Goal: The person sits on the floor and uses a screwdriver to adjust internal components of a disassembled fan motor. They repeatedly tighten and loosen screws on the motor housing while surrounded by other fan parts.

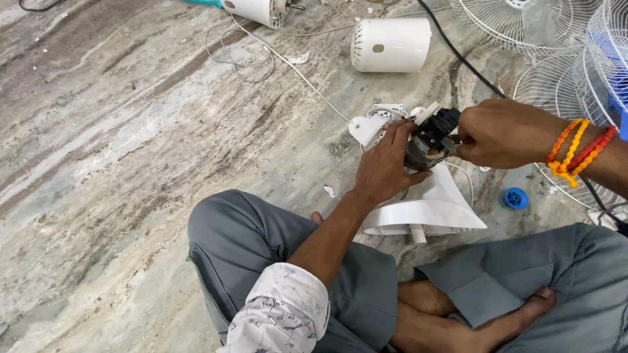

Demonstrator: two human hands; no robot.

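I sit cross-legged on a marble floor. My left hand [386, 163] grips a fan motor [428, 140], a dark metal block with black parts on top, held above a white plastic fan housing [428, 209]. My right hand [504, 134], with orange and red thread bands at the wrist, pinches the black part at the motor's right end. A white bracket [369, 125] sticks out just left of the motor.
A white cylindrical motor cover [391, 44] lies on the floor beyond. White wire fan guards [562, 59] lean at the upper right. A blue cap [515, 198] sits on the floor at right. White and black cables [458, 52] trail across the floor.
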